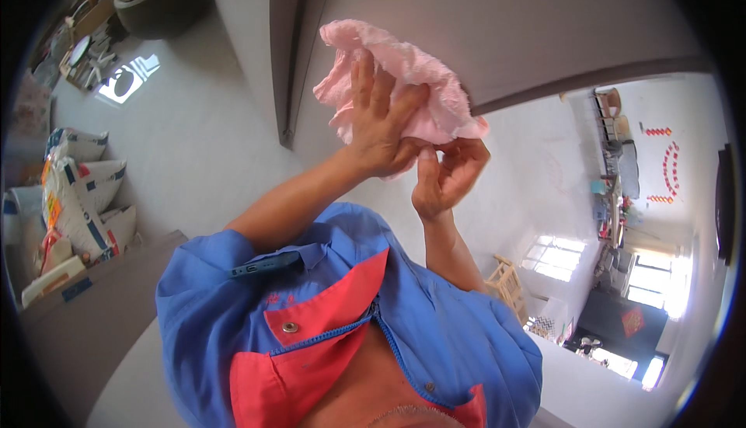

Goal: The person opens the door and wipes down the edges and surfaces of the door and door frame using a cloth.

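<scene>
A crumpled pink cloth (443,90) is spread in front of a grey-brown panel, at the upper middle of the view. My left hand (381,113) lies over the cloth with its fingers stretched out and apart. Just below and to the right, my right hand (453,178) has its fingers curled at the cloth's lower edge, pinching it. Folds of cloth hide part of the right fingertips. Whether the cloth touches the panel cannot be told.
The grey-brown panel (559,16) fills the top, with a dark vertical edge (289,78) left of the cloth. Several white sacks (85,195) are stacked far left. A large dark round vessel (163,1) stands upper left. A wooden stool-like frame (507,284) is at right.
</scene>
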Demonstrator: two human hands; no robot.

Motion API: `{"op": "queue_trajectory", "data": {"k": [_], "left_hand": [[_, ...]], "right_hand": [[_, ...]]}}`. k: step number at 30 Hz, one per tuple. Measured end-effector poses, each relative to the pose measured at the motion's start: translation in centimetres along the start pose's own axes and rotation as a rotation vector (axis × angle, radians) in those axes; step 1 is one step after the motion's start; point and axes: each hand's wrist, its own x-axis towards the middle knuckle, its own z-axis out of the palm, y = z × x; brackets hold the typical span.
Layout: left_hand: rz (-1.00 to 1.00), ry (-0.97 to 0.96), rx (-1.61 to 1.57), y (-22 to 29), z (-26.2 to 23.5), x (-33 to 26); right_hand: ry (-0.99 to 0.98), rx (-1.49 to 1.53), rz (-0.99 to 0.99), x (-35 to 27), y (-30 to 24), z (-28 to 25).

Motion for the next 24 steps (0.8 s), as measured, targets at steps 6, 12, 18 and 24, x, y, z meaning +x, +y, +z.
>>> {"op": "queue_trajectory", "data": {"k": [6, 12, 18, 24], "left_hand": [[-0.026, -0.067, 0.142, -0.9, -0.7, -5.9], [-0.079, 0.042, 0.188, 3.1, 0.2, -0.5], [0.028, 0.11, 0.232, 3.2, 1.2, 3.3], [0.063, 0.109, 0.289, 1.7, 0.5, 1.7]], "right_hand": [[-0.168, 0.043, 0.275, -2.9, 4.4, -1.7], [-0.181, 0.33, 0.123, 3.4, 0.6, -3.5], [-0.205, 0.312, -0.047, 5.0, 1.7, -3.8], [-0.266, 0.29, -0.029, 4.1, 2.7, -3.3]]}}
